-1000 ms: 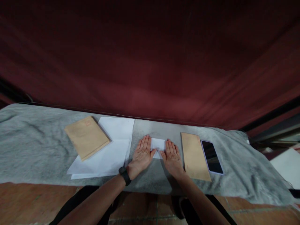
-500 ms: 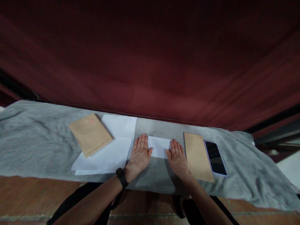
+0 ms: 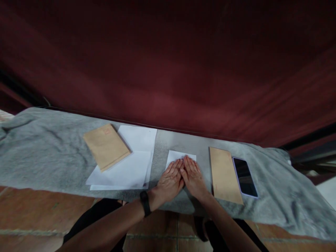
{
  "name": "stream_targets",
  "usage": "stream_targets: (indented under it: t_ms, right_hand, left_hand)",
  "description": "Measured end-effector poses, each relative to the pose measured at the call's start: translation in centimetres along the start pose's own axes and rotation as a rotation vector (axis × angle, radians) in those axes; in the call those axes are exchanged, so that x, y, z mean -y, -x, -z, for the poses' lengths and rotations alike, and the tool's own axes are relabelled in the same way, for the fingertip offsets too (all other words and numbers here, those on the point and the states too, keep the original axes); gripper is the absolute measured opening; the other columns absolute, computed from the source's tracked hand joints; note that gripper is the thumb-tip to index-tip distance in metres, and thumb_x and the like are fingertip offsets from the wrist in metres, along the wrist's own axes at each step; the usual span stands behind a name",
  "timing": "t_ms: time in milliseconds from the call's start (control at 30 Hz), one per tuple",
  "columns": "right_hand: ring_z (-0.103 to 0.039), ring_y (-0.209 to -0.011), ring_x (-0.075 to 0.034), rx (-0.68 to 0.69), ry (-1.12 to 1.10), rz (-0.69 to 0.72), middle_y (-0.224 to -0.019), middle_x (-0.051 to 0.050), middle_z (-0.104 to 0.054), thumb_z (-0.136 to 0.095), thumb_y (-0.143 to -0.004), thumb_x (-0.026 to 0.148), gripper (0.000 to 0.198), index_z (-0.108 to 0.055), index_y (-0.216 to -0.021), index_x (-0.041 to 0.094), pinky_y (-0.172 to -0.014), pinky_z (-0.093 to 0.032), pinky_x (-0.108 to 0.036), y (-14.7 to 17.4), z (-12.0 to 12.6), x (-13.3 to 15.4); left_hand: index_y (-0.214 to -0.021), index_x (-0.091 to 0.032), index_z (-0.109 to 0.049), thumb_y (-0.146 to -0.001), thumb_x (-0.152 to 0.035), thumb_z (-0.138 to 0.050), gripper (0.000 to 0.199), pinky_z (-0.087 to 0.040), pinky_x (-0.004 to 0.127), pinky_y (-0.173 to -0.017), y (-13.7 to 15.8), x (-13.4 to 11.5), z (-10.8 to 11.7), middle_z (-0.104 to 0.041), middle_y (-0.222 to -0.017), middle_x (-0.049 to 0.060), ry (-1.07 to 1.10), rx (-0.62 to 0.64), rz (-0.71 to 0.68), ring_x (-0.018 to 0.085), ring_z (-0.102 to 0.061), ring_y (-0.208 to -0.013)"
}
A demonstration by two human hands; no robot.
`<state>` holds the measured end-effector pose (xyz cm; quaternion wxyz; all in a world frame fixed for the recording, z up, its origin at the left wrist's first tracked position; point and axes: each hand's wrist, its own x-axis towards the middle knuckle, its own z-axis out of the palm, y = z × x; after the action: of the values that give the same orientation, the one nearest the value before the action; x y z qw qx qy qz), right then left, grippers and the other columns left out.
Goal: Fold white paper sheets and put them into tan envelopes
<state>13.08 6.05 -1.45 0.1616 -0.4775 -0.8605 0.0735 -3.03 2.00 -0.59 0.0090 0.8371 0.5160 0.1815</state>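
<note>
A small white folded sheet of paper [image 3: 176,154] lies flat on the grey cloth, its near part hidden beneath my hands. My left hand [image 3: 170,180] rests flat on it, fingers stretched out and pointing away to the right. Right beside it, my right hand [image 3: 193,176] presses flat on the same paper, with the two hands meeting at the thumbs and fingertips. Neither hand grips anything. To the right of my right hand lies a brown envelope [image 3: 225,175].
A grey cloth [image 3: 60,154] covers the narrow bench. On the left, a stack of brown envelopes [image 3: 106,147] overlaps larger white sheets [image 3: 128,168]. A phone [image 3: 245,176] lies right of the single envelope. A dark red wall [image 3: 168,70] rises directly behind.
My hands have moved inward from the paper's two sides to its middle, where they now touch. The whole view has shifted slightly.
</note>
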Motion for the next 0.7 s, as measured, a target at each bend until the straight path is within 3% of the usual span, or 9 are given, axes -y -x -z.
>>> stream_targets:
  t_ms: [367, 700]
  right_hand:
    - [-0.026, -0.152, -0.025, -0.048, 0.139, 0.012, -0.163, -0.014, -0.031, -0.027, -0.106, 0.033, 0.056, -0.027, -0.158, 0.012, -0.122, -0.024, -0.049, 0.3, 0.0, -0.8]
    - [-0.024, -0.152, -0.031, -0.047, 0.212, 0.010, -0.164, -0.017, -0.027, -0.031, -0.105, 0.028, 0.053, -0.036, -0.155, 0.012, -0.118, -0.026, -0.056, 0.1, -0.1, -1.1]
  left_hand:
    - [-0.152, -0.007, -0.035, -0.104, -0.043, -0.032, 0.061, -0.020, 0.046, -0.125, -0.6, 1.5, 0.8, -0.033, -0.161, 0.019, -0.016, 0.051, 0.119, 0.026, -0.023, -0.153]
    - [-0.153, -0.018, -0.036, -0.104, -0.048, -0.032, 0.057, -0.012, 0.053, -0.124, -2.0, 2.7, 1.3, -0.032, -0.162, 0.015, -0.053, 0.128, 0.064, 0.030, -0.022, -0.153]
